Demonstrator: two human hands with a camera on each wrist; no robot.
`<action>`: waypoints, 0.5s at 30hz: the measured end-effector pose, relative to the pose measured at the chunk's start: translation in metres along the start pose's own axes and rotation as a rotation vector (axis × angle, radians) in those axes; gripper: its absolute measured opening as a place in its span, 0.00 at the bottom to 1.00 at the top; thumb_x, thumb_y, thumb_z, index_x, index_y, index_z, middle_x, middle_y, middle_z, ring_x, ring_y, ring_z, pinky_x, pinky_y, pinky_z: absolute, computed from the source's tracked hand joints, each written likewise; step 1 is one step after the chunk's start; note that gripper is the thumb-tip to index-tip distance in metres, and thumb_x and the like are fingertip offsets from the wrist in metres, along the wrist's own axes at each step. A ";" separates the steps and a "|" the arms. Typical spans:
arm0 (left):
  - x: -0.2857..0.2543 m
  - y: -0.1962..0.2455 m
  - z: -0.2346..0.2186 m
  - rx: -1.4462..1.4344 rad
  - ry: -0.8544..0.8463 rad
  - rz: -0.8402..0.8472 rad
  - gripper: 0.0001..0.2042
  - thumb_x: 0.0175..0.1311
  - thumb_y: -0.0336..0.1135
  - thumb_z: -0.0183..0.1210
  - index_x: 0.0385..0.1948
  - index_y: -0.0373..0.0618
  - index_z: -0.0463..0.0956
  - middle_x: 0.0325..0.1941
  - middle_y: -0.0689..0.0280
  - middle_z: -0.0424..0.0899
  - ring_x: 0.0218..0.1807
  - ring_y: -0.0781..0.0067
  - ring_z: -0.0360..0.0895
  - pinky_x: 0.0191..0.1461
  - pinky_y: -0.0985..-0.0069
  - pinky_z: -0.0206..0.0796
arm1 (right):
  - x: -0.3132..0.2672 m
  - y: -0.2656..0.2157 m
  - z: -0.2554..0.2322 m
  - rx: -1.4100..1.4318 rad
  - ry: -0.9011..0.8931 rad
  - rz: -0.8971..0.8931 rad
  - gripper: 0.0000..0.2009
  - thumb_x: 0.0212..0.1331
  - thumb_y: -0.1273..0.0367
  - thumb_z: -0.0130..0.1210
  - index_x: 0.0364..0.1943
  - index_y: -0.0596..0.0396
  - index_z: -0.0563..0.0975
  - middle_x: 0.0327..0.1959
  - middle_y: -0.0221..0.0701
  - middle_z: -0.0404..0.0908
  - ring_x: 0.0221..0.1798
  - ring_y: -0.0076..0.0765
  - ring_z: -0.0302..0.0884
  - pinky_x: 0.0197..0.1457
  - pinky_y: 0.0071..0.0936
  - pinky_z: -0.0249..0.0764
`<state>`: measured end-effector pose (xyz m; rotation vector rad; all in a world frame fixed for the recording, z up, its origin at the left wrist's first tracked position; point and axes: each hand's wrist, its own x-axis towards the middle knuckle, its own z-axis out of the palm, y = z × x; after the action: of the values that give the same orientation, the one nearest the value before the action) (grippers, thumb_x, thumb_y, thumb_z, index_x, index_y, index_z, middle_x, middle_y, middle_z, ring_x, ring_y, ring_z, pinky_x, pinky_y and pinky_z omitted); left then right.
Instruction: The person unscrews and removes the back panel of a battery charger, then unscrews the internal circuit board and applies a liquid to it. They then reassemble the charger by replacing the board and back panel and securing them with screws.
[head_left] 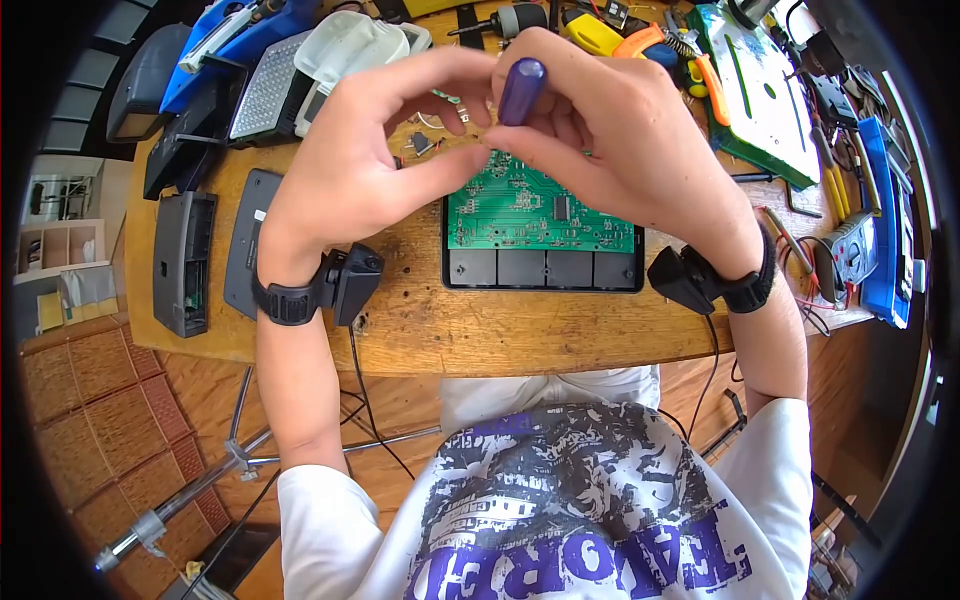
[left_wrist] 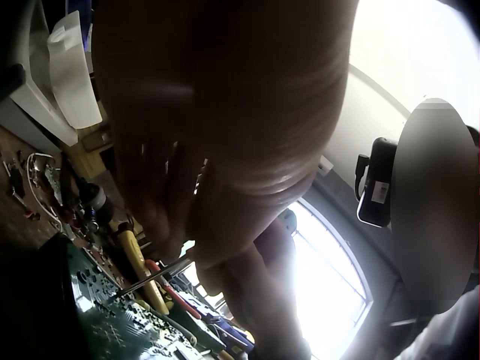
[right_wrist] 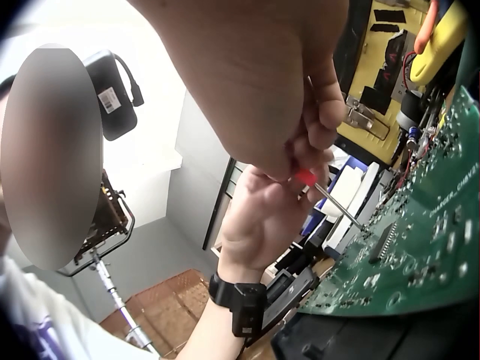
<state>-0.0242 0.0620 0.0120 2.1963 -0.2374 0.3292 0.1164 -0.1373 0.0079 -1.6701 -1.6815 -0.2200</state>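
My right hand [head_left: 640, 145] grips a screwdriver by its dark purple handle [head_left: 522, 92], above a green circuit board [head_left: 495, 220]. From the other side my left hand [head_left: 365, 175] curls its thumb and fingers in at the lower part of the tool, though their exact contact is partly hidden. A red collar [right_wrist: 306, 178] and thin metal shaft [right_wrist: 339, 204] show below the fingers in the right wrist view, the tip down at the board's component side [right_wrist: 420, 266]. The board lies in a black casing [head_left: 520, 268].
Left on the wooden table [head_left: 400, 320] are a dark grey case [head_left: 183, 262] and a grey panel [head_left: 252, 230]. White plastic trays [head_left: 350, 48] stand behind. Pliers [head_left: 715, 90], a multimeter [head_left: 850, 250] and a blue tray [head_left: 885, 225] are at the right.
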 end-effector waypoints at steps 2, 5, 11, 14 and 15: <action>0.005 0.010 0.003 -0.405 0.154 0.051 0.20 0.65 0.29 0.73 0.59 0.38 0.86 0.51 0.65 0.88 0.51 0.72 0.84 0.58 0.72 0.76 | 0.000 -0.002 0.005 -0.008 0.069 0.034 0.15 0.63 0.67 0.75 0.48 0.52 0.81 0.22 0.28 0.80 0.24 0.29 0.82 0.30 0.27 0.75; 0.008 0.003 -0.003 -0.272 0.169 0.150 0.23 0.63 0.31 0.76 0.60 0.36 0.85 0.56 0.62 0.86 0.49 0.73 0.82 0.55 0.75 0.72 | 0.001 -0.005 0.007 0.009 0.062 0.087 0.15 0.62 0.64 0.74 0.45 0.53 0.80 0.24 0.31 0.82 0.27 0.37 0.84 0.31 0.34 0.77; 0.007 -0.005 0.010 -0.164 0.342 0.258 0.16 0.67 0.22 0.73 0.55 0.34 0.87 0.47 0.62 0.87 0.40 0.78 0.80 0.50 0.79 0.73 | 0.006 -0.007 0.015 0.021 0.143 0.066 0.14 0.61 0.63 0.74 0.43 0.54 0.82 0.26 0.33 0.82 0.31 0.44 0.86 0.35 0.38 0.80; 0.006 0.000 0.005 -0.123 0.309 0.217 0.14 0.67 0.22 0.73 0.53 0.34 0.88 0.47 0.62 0.87 0.41 0.76 0.81 0.51 0.79 0.74 | 0.007 0.000 0.015 0.266 0.080 0.128 0.13 0.62 0.65 0.73 0.47 0.55 0.85 0.29 0.34 0.84 0.31 0.42 0.86 0.36 0.37 0.80; 0.005 0.004 0.005 -0.117 0.319 0.187 0.12 0.68 0.23 0.73 0.52 0.33 0.89 0.49 0.61 0.88 0.43 0.75 0.82 0.51 0.79 0.75 | 0.005 0.001 0.014 0.276 0.042 0.186 0.12 0.63 0.66 0.73 0.46 0.56 0.86 0.29 0.33 0.86 0.30 0.37 0.85 0.35 0.34 0.79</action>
<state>-0.0193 0.0552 0.0133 1.9771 -0.2777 0.7428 0.1125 -0.1246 0.0004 -1.5877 -1.4418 0.0647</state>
